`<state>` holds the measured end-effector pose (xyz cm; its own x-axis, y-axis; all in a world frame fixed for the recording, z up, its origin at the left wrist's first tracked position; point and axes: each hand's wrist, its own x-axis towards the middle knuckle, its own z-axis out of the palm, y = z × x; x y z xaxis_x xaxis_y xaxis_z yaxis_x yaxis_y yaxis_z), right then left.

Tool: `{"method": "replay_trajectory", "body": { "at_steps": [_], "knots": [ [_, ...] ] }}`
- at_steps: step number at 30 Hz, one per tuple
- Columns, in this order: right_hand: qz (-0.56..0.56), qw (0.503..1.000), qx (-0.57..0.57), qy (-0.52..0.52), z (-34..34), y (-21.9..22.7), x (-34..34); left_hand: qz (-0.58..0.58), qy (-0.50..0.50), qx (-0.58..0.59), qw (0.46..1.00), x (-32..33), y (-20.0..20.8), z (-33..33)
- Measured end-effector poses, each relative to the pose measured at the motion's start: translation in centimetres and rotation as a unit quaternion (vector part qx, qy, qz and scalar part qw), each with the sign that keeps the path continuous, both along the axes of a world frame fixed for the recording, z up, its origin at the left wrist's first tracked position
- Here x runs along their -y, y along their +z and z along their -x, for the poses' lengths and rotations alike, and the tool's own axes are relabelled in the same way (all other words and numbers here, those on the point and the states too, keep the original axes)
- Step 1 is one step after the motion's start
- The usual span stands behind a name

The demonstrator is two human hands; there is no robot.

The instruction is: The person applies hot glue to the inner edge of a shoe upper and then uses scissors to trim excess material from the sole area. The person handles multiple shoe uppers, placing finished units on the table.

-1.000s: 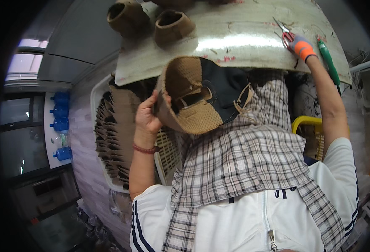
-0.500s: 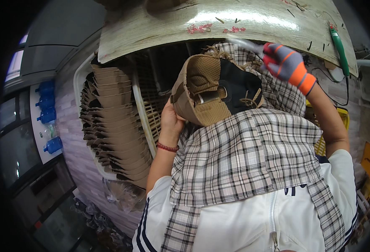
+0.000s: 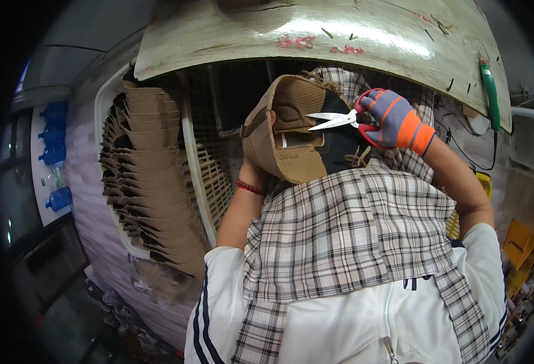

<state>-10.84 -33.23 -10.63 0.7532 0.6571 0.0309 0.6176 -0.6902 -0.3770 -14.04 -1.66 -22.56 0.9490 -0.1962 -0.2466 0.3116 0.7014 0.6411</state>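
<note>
My bare left hand (image 3: 253,171), with a red bead bracelet at the wrist, grips a tan and black shoe upper (image 3: 259,134) from its left side; a fingertip shows over its edge. The upper is turned so its mesh lining faces up, and loose thread ends hang from it. In my right hand (image 3: 395,118), which wears a grey, orange and red glove, are red-handled scissors (image 3: 333,120). Their blades are spread and point left, over the opening of the upper. Whether the tips touch it I cannot tell. A plaid apron (image 3: 333,236) covers my lap.
A wood-patterned table (image 3: 218,45) lies ahead, scattered with scraps and pink marks. On its right edge rests a green corded tool (image 3: 490,94). To my left stand a white crate (image 3: 104,103) of stacked tan pieces (image 3: 157,164) and a beige slatted basket (image 3: 197,176).
My right hand has moved down and left, bringing the scissors from the table edge to over the shoe upper, blades now spread. The upper has tilted slightly in my left hand.
</note>
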Motion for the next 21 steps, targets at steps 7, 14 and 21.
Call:
{"method": "replay_trajectory", "body": {
  "at_steps": [7,14,21],
  "knots": [
    [0.043,0.999,-0.007,-0.019,-0.3,-0.7,-0.5,0.014,-0.019,-0.002,1.0,-0.4,-0.3,-0.4],
    [0.052,0.998,0.04,-0.008,-0.6,-1.5,-0.7,-0.018,0.017,-0.037,0.999,0.4,-0.4,-0.3],
    [0.061,0.995,0.066,-0.045,0.1,-4.0,1.3,0.022,0.011,-0.041,0.999,1.0,2.5,0.2]
  ]
}}
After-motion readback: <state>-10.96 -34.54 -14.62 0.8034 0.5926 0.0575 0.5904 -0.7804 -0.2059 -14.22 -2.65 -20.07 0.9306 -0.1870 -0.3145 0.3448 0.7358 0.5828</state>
